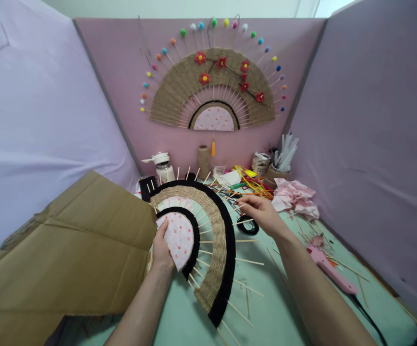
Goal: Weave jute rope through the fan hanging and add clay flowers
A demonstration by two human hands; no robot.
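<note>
My left hand [163,247] grips a half-round woven fan [218,230] at its inner panel, thumb over the white cloth with red dots. The fan stands tilted, with a tan woven band, black trim along the curves and thin wooden sticks poking out past the outer edge. At the fan's upper right edge, my right hand [261,211] is closed in a pinch close to the stick tips. What lies between those fingertips is too small to make out. Just below that hand is a coil of black cord [247,225] on the table.
A large cardboard sheet [86,250] leans at the left. A finished fan [179,91] with pompoms and red flowers hangs on the back panel. Behind lie a jar [164,170], a cardboard tube [203,162] and crumpled cloth [295,198]. A pink glue gun [333,274] and loose sticks lie right.
</note>
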